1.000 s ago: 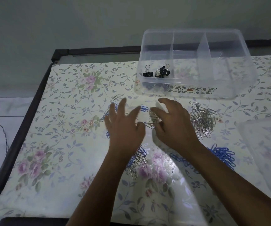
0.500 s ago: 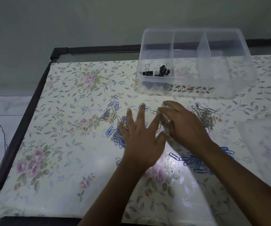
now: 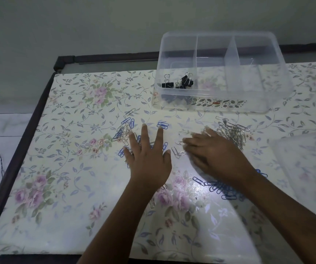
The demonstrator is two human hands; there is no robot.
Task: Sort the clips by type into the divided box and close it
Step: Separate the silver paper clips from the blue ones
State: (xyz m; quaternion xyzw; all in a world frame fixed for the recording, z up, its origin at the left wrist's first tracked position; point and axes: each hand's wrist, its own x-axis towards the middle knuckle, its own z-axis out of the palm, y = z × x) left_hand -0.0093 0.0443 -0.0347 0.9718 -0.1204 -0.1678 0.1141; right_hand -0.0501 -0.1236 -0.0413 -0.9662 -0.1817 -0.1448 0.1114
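box: clear divided box (image 3: 279,82) stood open at the worktop's (image 3: 67,159) far side; three compartments, patterned label on the front wall.
binder clips: black binder clips (image 3: 178,83) lay in the left compartment.
silver pile: silver paper clips (image 3: 231,134) were heaped in front of the box, touching the right grip's (image 3: 216,151) far side.
blue pile: blue paper clips (image 3: 220,187) lay by the right forearm.
mixed pile: mixed clips (image 3: 124,132), blue and silver, lay under and left of the left grip (image 3: 147,161).
left grip: released, fingers straight and spread, flat on the mixed clips.
right grip: blurred, fingertips by a few loose silver clips; couldn't tell if it held any.
lid: translucent lid (image 3: 305,168) lay at the right edge.
room: open floral surface lay left of the left grip; dark frame (image 3: 20,149) ran along the left and far edges.
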